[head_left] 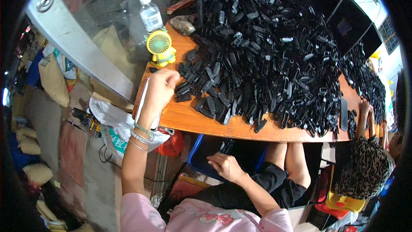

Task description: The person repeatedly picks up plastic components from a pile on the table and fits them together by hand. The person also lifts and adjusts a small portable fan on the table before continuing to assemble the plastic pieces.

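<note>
My left hand (161, 87) is over the left end of the wooden table (180, 116), fingers curled in; whatever it may hold is hidden. A flat white-edged object (157, 122) lies beneath that wrist. Just beyond the hand stands a small yellow fan (159, 46) shaped like a figure. To its right spreads a large heap of small black plastic clip-like pieces (257, 68), with a few loose ones near my fingers. My right hand (227, 167) hangs below the table edge, over a blue-rimmed tub (195, 150). Its fingers are bent closed, and their contents cannot be made out.
A clear bottle with a white cap (151, 15) stands behind the fan. Beside the table's left end are a metal post (81, 38), a white sack (109, 114) and a red bag (171, 144). On the right, another person in a patterned top (365, 167) works at the table.
</note>
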`<state>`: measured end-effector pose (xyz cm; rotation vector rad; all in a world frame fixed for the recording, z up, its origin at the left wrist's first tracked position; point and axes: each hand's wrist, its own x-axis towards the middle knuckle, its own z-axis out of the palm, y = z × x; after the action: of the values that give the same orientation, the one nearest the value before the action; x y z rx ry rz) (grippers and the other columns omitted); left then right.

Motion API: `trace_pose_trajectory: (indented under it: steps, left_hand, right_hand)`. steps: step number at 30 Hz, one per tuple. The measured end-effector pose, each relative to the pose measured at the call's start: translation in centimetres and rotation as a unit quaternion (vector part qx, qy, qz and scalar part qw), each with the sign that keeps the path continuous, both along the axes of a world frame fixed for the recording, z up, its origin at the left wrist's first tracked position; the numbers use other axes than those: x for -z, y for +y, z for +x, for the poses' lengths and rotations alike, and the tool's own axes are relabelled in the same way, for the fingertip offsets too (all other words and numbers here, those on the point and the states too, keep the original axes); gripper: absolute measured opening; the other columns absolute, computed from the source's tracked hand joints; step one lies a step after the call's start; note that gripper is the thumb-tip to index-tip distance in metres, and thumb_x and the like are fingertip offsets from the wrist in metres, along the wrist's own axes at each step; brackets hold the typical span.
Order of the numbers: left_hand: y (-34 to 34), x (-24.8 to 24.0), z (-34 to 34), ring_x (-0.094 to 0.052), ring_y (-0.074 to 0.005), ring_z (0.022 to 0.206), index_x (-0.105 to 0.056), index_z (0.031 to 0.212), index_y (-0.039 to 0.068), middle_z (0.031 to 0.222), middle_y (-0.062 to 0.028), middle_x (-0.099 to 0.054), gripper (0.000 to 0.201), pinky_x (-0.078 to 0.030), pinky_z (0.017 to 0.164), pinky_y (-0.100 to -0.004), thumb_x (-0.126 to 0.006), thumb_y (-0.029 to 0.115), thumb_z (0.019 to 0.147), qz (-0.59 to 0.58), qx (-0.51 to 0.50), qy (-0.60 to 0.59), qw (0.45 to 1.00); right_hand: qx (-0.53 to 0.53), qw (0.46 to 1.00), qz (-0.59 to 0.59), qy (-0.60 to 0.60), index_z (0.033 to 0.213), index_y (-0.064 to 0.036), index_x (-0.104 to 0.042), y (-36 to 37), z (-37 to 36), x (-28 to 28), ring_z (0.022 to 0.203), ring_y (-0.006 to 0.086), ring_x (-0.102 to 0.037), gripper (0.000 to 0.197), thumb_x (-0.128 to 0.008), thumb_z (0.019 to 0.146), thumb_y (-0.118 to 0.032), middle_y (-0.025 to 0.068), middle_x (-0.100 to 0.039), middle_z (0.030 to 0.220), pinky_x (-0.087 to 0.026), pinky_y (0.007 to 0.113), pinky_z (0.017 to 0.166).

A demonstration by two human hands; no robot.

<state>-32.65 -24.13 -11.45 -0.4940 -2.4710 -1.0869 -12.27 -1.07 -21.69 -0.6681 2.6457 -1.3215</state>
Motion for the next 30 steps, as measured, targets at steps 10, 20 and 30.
trace_pose_trajectory:
  steps: [10, 20, 30]
  left_hand:
    - [1.7, 1.7, -1.0, -0.061, -0.0369, 0.080, -0.067, 0.087, -0.004, 0.088, -0.0192, -0.064, 0.015, -0.049, 0.073, -0.0421, -0.061, 0.008, 0.080, -0.259, -0.008, -0.071, 0.963]
    - [3.4, 0.3, 3.8, -0.064, -0.0264, 0.063, -0.057, 0.103, -0.002, 0.094, -0.0191, -0.066, 0.018, -0.052, 0.056, -0.0342, -0.047, 0.009, 0.092, 0.110, -0.008, -0.134, 0.985]
    - [13.7, 4.0, 12.3, -0.064, -0.0162, 0.065, -0.055, 0.109, -0.006, 0.100, -0.0180, -0.065, 0.024, -0.055, 0.058, -0.0268, -0.056, 0.007, 0.089, 0.453, 0.283, -0.477, 0.698]
  right_hand:
    - [0.230, 0.963, -0.062, 0.126, 0.088, 0.0018, -0.060, 4.0, -0.7, -6.4, 0.068, 0.0322, -0.061, 0.011, -0.061, 0.078, 0.004, 0.0169, -0.060, 0.078, -0.048, 0.036, 0.060]
    - [0.464, 0.855, 0.127, 0.195, 0.094, -0.0022, -0.057, 11.3, -3.3, -6.9, 0.076, 0.0313, -0.056, 0.015, -0.061, 0.080, 0.000, 0.0146, -0.053, 0.088, -0.046, 0.038, 0.065]
    - [0.476, 0.849, 0.171, 0.156, 0.089, -0.0015, -0.057, 13.0, -4.6, -7.2, 0.083, 0.0311, -0.055, 0.014, -0.065, 0.079, -0.006, 0.0135, -0.055, 0.089, -0.045, 0.039, 0.074]
